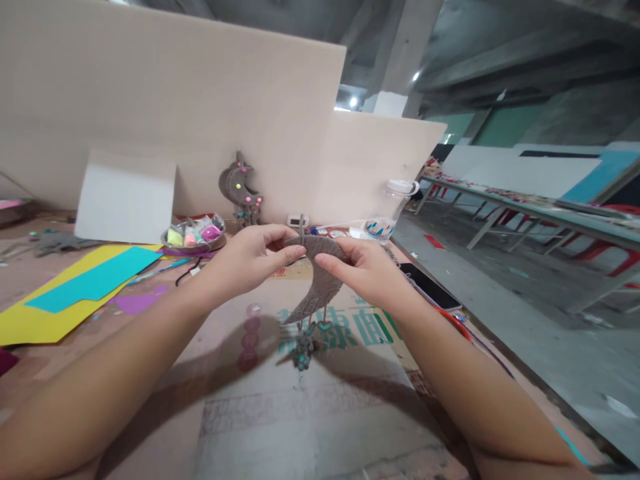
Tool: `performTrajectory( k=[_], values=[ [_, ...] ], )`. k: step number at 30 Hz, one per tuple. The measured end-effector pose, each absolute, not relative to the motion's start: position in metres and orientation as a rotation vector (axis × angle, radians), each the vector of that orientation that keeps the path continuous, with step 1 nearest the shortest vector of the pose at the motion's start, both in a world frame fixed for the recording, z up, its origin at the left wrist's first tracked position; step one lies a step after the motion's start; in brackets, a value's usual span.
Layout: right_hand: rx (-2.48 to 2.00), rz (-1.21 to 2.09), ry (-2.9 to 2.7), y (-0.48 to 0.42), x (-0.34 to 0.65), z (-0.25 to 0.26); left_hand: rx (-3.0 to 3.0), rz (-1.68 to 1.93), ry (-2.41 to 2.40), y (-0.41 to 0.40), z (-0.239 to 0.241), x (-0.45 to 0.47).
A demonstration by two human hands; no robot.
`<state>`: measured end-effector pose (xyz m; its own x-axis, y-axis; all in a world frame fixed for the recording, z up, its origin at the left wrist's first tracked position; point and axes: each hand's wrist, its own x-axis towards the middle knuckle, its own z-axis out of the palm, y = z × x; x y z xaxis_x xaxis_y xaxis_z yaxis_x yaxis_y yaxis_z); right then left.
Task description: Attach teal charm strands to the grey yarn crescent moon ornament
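Observation:
Both my hands hold up a grey-brown crescent moon ornament [320, 277] above the table. My left hand [260, 257] pinches its upper left tip, close to a thin loop standing at the top. On the upper right edge, my right hand [367, 267] grips with the thumb in front and the fingers hidden behind. From the crescent's lower part hangs a cluster of small grey and turquoise pieces [302, 350], too small to make out singly. A similar crescent ornament [237, 183], dotted with pink and yellow balls, leans against the board at the back.
A printed sheet [300, 413] covers the table before me. To the left lie yellow paper [50, 327], turquoise paper [95, 280] and a bowl of coloured lumps [193, 233]. At right are a phone [431, 287] and a clear bottle [387, 213], near the table's edge.

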<state>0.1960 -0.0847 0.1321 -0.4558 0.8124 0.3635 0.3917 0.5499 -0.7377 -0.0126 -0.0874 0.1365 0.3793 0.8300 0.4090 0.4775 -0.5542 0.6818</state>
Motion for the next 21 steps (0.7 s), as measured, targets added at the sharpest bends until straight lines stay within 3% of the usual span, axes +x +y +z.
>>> performTrajectory(
  k=[14, 21],
  values=[
    [-0.966, 0.797, -2.144, -0.080, 0.194, 0.130, 2.167, 0.916, 1.150, -0.084, 0.138, -0.019],
    [-1.000, 0.619, -2.145, -0.081, 0.195, 0.128, 2.207, 0.894, 1.109, -0.085, 0.136, -0.009]
  ],
)
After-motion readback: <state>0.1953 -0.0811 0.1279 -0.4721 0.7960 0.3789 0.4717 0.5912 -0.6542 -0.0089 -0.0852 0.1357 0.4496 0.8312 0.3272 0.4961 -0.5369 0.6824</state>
